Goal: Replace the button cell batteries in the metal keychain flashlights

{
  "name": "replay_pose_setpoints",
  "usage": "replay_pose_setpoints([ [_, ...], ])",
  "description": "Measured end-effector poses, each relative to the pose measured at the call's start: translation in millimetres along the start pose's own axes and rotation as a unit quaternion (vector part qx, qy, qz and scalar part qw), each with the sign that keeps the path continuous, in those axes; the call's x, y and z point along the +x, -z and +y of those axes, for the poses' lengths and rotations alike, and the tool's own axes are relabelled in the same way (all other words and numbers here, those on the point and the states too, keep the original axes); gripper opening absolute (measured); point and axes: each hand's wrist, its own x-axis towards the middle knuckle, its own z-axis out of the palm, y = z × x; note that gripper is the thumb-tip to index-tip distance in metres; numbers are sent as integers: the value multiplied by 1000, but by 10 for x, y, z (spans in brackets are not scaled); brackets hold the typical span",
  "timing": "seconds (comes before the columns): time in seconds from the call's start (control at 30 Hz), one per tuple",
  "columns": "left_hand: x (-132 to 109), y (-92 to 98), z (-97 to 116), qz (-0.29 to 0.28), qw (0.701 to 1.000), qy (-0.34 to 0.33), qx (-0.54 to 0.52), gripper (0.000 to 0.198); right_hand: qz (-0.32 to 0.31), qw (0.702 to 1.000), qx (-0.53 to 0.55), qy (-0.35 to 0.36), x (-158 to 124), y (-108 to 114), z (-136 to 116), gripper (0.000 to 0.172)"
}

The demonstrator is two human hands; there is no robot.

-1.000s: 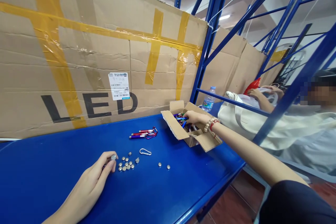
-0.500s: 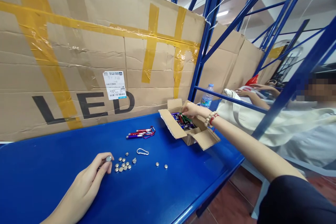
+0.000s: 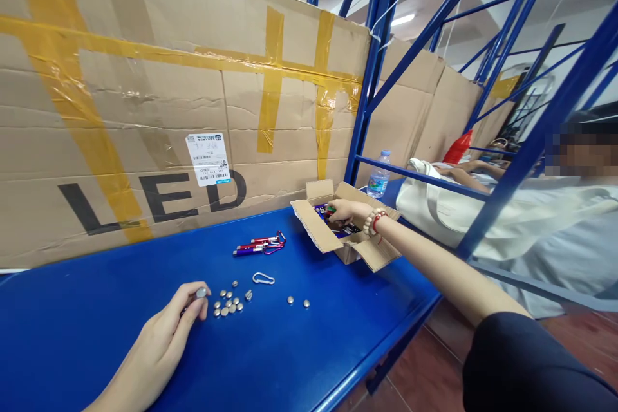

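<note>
My left hand (image 3: 167, 331) rests on the blue table (image 3: 290, 360), thumb and forefinger pinched on a small silver button cell (image 3: 201, 293). Just right of it lies a cluster of several more button cells (image 3: 228, 304), with two loose ones (image 3: 298, 301) further right. My right hand (image 3: 344, 210) reaches into a small open cardboard box (image 3: 333, 238) full of little coloured flashlights, fingers closed on one of them inside the box. A bead bracelet sits on that wrist.
A few red and purple keychain flashlights (image 3: 258, 244) and a silver carabiner clip (image 3: 264, 279) lie mid-table. A big taped cardboard sheet marked LED (image 3: 159, 116) walls the back. Blue rack posts (image 3: 367, 77), a water bottle (image 3: 378, 177), a white bag (image 3: 444, 209) and another person are to the right.
My right hand has stayed in the box, shifting a little left among the flashlights. My left hand keeps its pinch on the button cell. The view has drifted slightly.
</note>
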Motion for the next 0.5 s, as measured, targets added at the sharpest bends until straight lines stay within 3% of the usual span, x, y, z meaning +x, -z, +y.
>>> replay_pose_setpoints([
  [0.23,-1,-1,-5,-4,1000,9,-7,36,20,999,-25,-10,-20,379,131,26],
  [0.4,2,-4,-8,0,1000,2,-7,36,-9,999,-28,12,-45,337,196,22],
  [0.5,5,-8,-7,5,1000,3,-5,34,19,999,-13,49,-49,247,184,31],
])
